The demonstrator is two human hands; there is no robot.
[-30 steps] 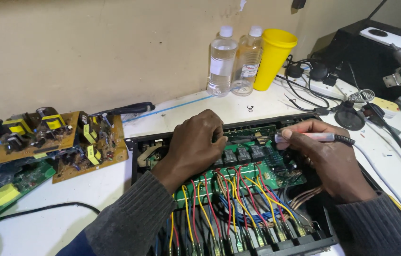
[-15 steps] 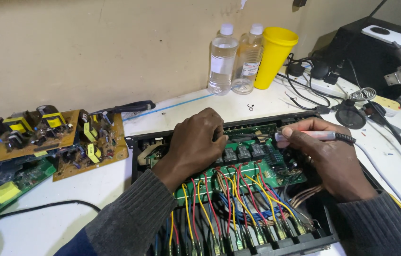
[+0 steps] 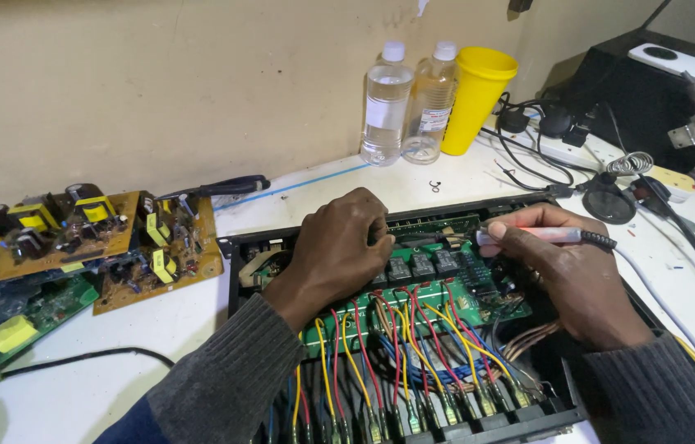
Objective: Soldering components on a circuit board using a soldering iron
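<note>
1. In the middle of the frame sits an open black box with a green circuit board inside it.
2. The left hand rests on the board near the middle of the frame. Its fingers are curled down onto the parts there. I cannot tell if it pinches anything.
3. The right hand is at the middle right. It is closed around a thin soldering iron, held like a pen. The tip of the iron points left, toward the left hand's fingers, and is hidden there.
4. A white cord runs from the iron's back end down to the right edge of the frame.
5. Many red, yellow and blue wires run from the board down to a row of plugs at the bottom of the frame.
6. At the left lie brown circuit boards with yellow parts, and a green one below them.
7. At the top middle stand two clear bottles and a yellow cup, side by side against the wall.
8. At the upper right are black cables and a black stand with a wire coil.
9. Everything sits on a white table.
</note>
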